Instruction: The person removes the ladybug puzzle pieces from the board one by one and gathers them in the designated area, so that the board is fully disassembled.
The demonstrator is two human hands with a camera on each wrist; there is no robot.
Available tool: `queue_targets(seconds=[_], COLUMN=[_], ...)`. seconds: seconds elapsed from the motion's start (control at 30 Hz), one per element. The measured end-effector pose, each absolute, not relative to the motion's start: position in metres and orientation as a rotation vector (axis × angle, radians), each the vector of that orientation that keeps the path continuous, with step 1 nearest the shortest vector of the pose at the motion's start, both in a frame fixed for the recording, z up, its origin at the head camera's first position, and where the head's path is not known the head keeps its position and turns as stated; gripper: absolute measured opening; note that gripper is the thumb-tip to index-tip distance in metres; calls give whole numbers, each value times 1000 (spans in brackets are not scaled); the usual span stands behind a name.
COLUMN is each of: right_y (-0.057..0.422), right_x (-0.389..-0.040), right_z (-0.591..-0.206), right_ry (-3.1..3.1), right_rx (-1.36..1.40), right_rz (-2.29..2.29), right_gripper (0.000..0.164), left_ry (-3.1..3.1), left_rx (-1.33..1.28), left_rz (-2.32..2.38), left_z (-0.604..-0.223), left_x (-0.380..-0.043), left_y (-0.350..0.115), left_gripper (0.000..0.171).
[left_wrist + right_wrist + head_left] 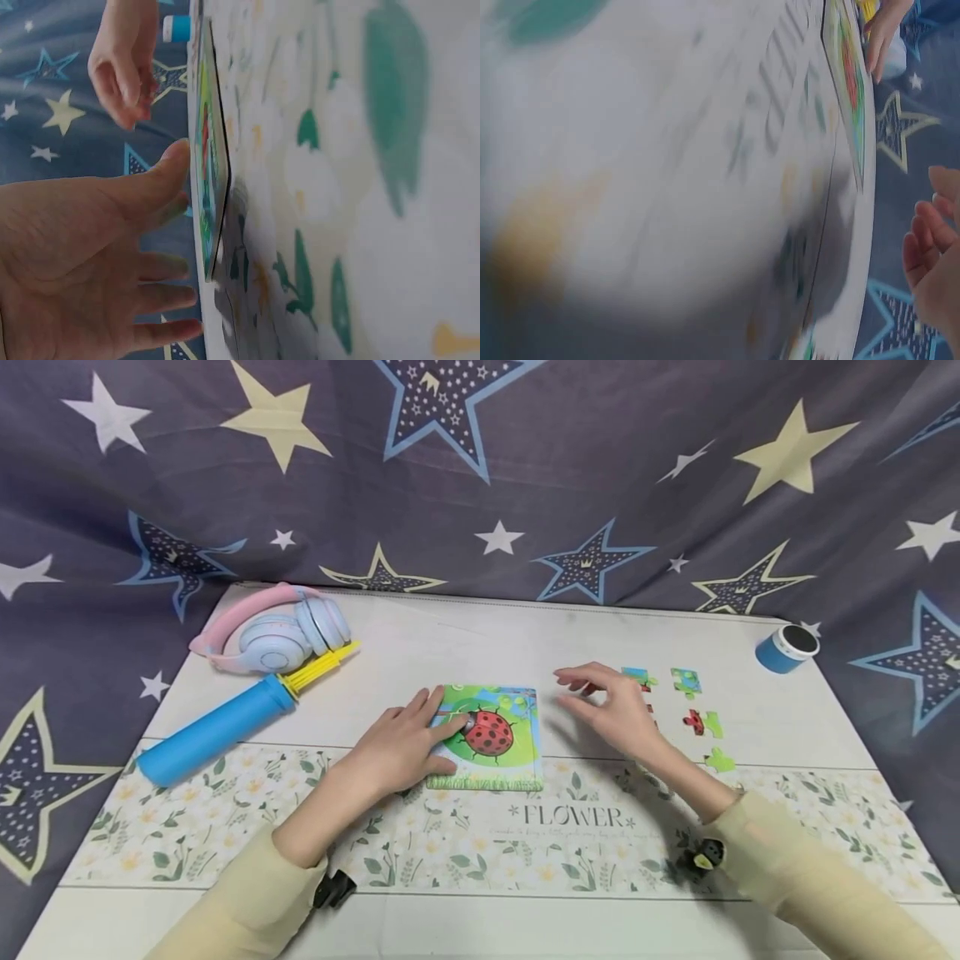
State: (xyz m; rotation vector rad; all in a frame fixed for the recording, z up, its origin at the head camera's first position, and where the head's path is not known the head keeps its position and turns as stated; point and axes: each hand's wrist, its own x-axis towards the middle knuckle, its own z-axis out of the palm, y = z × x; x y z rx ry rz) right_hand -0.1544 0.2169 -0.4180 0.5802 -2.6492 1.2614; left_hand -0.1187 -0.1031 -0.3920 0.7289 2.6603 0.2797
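A square ladybird puzzle board (491, 735) lies flat on the table, its picture a red ladybird on a green circle. My left hand (397, 739) rests at its left side, with the index finger reaching onto the picture near the ladybird's head. Spread fingers of the left hand (82, 262) show beside the board's edge in the left wrist view. Right of the board hovers my right hand (618, 710), fingers loosely bent and nothing visible between them. Loose jigsaw pieces (686, 682) lie beyond it, some partly hidden by that hand.
Pink-and-blue headphones (273, 631) and a blue hand pump (217, 731) with a yellow end lie at the left. A blue round container (787, 648) stands at the back right. Behind the table (450, 643) hangs a dark star-patterned cloth (480, 510).
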Motion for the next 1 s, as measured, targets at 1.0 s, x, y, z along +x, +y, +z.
queue_targets(seconds=[1.0], right_y=[102], right_x=[-155], right_z=[-431], right_ry=[-2936], right_rx=[523], right_rz=[1079], right_gripper=[49], left_ry=[2615], left_rx=[746], left_rz=[89], left_z=[-394], left_x=[-120], left_y=[-101], left_gripper=[74])
